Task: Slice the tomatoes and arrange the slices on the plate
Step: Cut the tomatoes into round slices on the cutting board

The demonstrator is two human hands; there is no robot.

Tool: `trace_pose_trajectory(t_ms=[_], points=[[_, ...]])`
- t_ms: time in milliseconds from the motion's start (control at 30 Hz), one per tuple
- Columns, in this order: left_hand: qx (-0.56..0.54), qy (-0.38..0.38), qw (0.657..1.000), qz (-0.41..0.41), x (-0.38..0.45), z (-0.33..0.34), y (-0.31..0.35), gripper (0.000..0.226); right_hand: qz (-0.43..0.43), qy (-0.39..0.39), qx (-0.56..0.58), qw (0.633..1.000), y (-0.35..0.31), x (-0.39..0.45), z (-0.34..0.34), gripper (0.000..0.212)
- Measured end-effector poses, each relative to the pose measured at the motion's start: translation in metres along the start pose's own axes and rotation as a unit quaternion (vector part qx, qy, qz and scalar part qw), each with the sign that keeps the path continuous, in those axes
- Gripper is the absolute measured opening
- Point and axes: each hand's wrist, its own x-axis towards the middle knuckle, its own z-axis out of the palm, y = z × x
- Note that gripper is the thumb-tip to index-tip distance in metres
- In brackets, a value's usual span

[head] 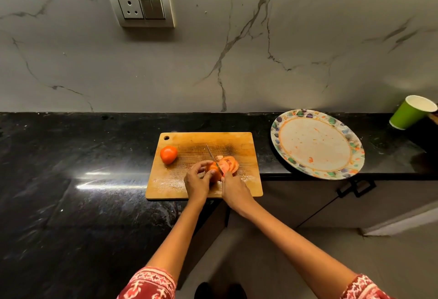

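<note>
- Black speckled countertop (pixel 83 156) ran across the middle of the frame, with a grey veined marble wall (pixel 237 49) behind it
- At the centre of the frame sat a wooden cutting board (pixel 232 142), a hanging hole in its upper left corner
- On the lower middle of the board lay the tomato being cut (pixel 212 172), its uncut part held from the left by the left hand (pixel 198 181), fingers curled over the top of it
- Just right of that part, cut slices (pixel 229 164) leaned together, pale flesh showing, touching the board
- The right hand (pixel 234 190) gripped the handle of a knife (pixel 213 157); the handle itself was hidden inside the closed fingers
- The thin blade slanted up and to the left from the hand, passing between the uncut part and the slices
- A second, whole tomato (pixel 168 154) rested on the left side of the board, well apart from the hands
- Right of the board, and apart from it, a round plate (pixel 355 156) with a coloured patterned rim lay on the counter, overhanging the front edge; only small orange smears showed on its pale centre
- A green paper cup (pixel 411 112) stood at the far right of the frame, beyond the plate
- A switch and socket panel (pixel 141 5) was set in the wall at the upper left
- Red patterned sleeves (pixel 149 284) showed at the bottom edge of the frame
</note>
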Motion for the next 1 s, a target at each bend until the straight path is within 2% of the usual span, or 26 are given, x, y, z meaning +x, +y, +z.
trace_pose_trajectory(t_ms=[133,333,633,800,1000], points=[[0.022,-0.013,0.999,0.028,-0.002,-0.001,0.0,0.024,0.007,0.011,0.001,1.0,0.004,-0.007,0.003,0.028],[0.012,-0.013,0.999,0.039,0.0,-0.003,0.0,0.025,0.027,-0.027,0.036,0.999,-0.009,0.014,-0.001,0.03],[-0.008,-0.007,0.999,0.052,-0.001,-0.006,-0.004,0.025,0.014,-0.017,0.045,0.999,-0.001,-0.002,0.012,0.025],[0.029,-0.02,0.997,0.064,-0.001,-0.005,-0.004,0.027,0.03,-0.041,0.046,0.998,-0.006,0.015,0.011,0.031],[0.0,-0.015,0.998,0.063,-0.002,-0.007,-0.005,0.026,0.022,-0.053,0.035,0.998,0.001,0.01,0.016,0.031]])
